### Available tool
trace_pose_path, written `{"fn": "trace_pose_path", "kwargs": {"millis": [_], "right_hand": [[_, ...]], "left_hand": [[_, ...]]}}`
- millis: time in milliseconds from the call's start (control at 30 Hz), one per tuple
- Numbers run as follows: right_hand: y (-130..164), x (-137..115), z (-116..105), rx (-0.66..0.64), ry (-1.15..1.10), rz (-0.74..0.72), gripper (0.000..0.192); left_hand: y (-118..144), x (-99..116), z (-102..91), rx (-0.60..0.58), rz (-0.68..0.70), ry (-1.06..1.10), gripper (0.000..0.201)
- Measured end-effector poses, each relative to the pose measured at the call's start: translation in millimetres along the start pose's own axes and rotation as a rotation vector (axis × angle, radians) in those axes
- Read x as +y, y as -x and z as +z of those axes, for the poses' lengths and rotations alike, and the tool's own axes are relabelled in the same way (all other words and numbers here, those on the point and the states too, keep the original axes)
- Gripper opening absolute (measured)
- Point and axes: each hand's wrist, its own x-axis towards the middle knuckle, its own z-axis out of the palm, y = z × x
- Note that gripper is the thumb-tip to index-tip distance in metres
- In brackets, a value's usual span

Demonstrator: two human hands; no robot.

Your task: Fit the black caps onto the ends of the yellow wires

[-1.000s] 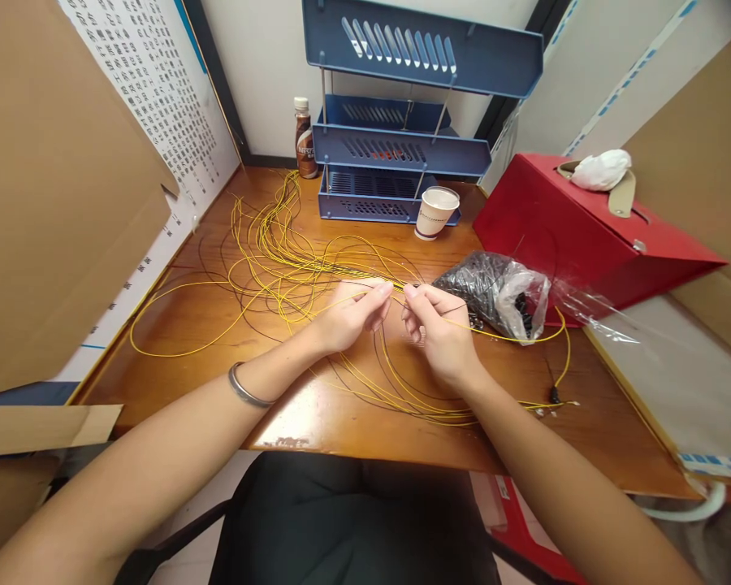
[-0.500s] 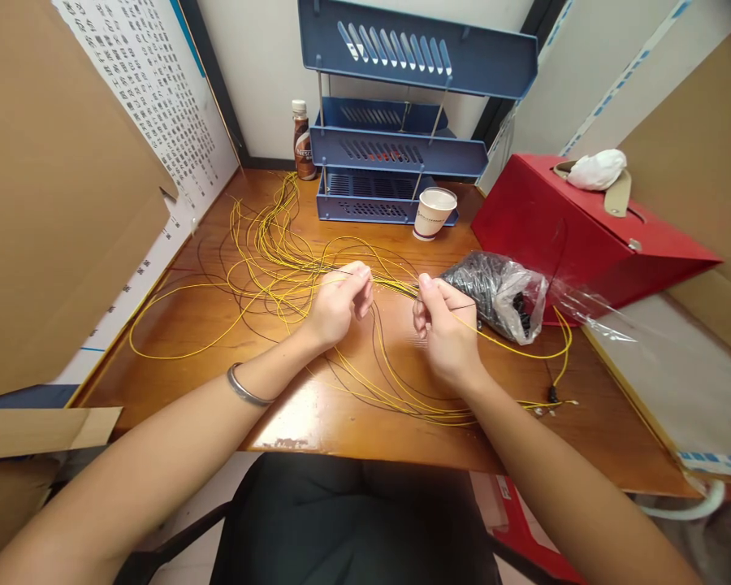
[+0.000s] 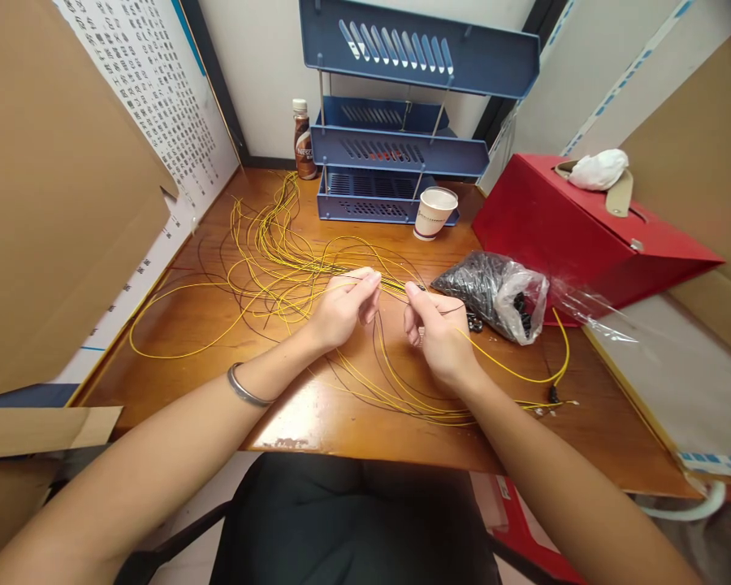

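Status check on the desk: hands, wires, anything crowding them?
Left hand and right hand both pinching yellow wires. Wires spread loose over desk. Plastic bag lies close by right hand.

A glossy wooden desk (image 3: 317, 414) sits in a narrow cubicle, a pale wall (image 3: 261, 73) behind it. Brown cardboard panels (image 3: 49, 203) close in both sides, one beside a printed chart (image 3: 158, 89). A blue tiered tray rack (image 3: 402, 146) stands at the back. Light apparently falls from overhead.
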Motion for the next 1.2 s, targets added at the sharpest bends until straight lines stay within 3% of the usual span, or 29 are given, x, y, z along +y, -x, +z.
{"fn": "trace_pose_path", "kwargs": {"millis": [200, 367, 667, 767, 900, 1000, 1200], "right_hand": [[0.3, 2.4, -0.4, -0.056, 0.019, 0.015, 0.063], [2.0, 4.3, -1.6, -0.037, 0.05, -0.061, 0.054], [2.4, -2.6, -3.7, 0.131, 0.026, -0.168, 0.053], [2.2, -1.5, -4.0, 0.062, 0.011, -0.137, 0.048], [1.8, 2.6, -2.4, -0.07, 0.034, -0.053, 0.045], [1.7, 5.3, -0.3, -0.079, 0.037, -0.027, 0.05], [1.6, 2.6, -0.4, 0.038, 0.005, -0.071, 0.055]], "left_hand": [[0.7, 1.3, 0.9, -0.063, 0.012, -0.028, 0.053], [1.6, 4.1, 1.9, -0.132, 0.013, -0.044, 0.053], [-4.5, -3.3, 1.2, 0.16, -0.035, 0.103, 0.054], [-4.0, -2.3, 1.0, 0.122, -0.033, 0.069, 0.057], [-0.6, 1.2, 2.3, -0.026, -0.008, 0.0, 0.058], [1.3, 3.0, 3.8, -0.085, 0.016, -0.046, 0.059], [-2.1, 2.1, 2.4, 0.083, -0.031, 0.069, 0.058]]}}
